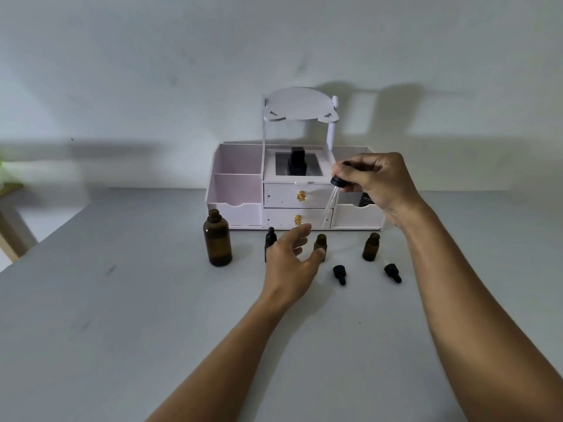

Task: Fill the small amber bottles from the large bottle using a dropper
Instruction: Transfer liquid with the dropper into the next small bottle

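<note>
The large amber bottle [217,238] stands uncapped at the left of the row. To its right stand three small amber bottles: one capped [270,240], one uncapped in the middle [320,242], one uncapped at the right [371,247]. My right hand [375,181] pinches the black bulb of a glass dropper [331,198], whose tip points down-left above the middle bottle. My left hand [292,259] hovers with fingers spread between the capped bottle and the middle bottle, thumb close to the middle one; I cannot tell if it touches. Two black dropper caps, the nearer-middle one [339,274] and the right one [392,272], lie on the table.
A white desk organiser [237,190] with two gold-knobbed drawers [300,196] and an oval top shelf stands behind the bottles against the wall. Dark boxes sit in its centre well. The grey table [152,315] spreads toward me. A wooden leg shows at far left.
</note>
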`<state>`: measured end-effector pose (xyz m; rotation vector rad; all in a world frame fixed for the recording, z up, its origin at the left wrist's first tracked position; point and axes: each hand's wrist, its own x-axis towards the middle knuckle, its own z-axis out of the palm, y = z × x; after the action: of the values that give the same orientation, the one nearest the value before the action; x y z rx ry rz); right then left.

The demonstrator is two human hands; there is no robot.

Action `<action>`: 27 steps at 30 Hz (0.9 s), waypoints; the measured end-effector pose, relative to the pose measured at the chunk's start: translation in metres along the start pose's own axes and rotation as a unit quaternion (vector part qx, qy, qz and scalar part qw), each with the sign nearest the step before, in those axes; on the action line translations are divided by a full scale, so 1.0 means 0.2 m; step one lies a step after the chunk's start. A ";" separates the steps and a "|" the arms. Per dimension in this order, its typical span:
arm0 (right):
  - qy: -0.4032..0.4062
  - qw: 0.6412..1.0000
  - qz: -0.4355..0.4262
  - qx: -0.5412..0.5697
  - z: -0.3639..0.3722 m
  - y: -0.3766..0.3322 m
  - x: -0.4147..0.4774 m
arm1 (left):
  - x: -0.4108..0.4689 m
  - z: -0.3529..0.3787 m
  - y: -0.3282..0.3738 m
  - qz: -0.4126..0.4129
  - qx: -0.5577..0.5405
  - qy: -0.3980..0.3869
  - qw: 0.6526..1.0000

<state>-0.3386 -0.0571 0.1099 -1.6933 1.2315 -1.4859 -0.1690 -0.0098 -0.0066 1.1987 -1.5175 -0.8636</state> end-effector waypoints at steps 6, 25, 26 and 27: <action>0.000 1.000 0.014 -0.009 -0.01 0.06 0.00 | 0.09 0.08 -0.06 -0.047 -0.004 -0.009 0.999; -0.014 0.998 0.018 -0.054 0.02 0.12 0.02 | 0.14 0.09 -0.10 -0.015 0.007 -0.017 1.000; -0.013 0.998 0.017 -0.056 0.02 0.12 0.02 | 0.14 0.09 -0.10 -0.015 0.009 -0.018 1.000; -0.013 0.998 0.014 -0.056 0.02 0.12 0.03 | 0.14 0.09 -0.10 -0.014 0.011 -0.018 1.000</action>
<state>-0.3419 -0.0725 0.0904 -1.7546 1.3421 -1.3958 -0.1820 -0.0421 -0.0233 1.2293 -1.5455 -0.8946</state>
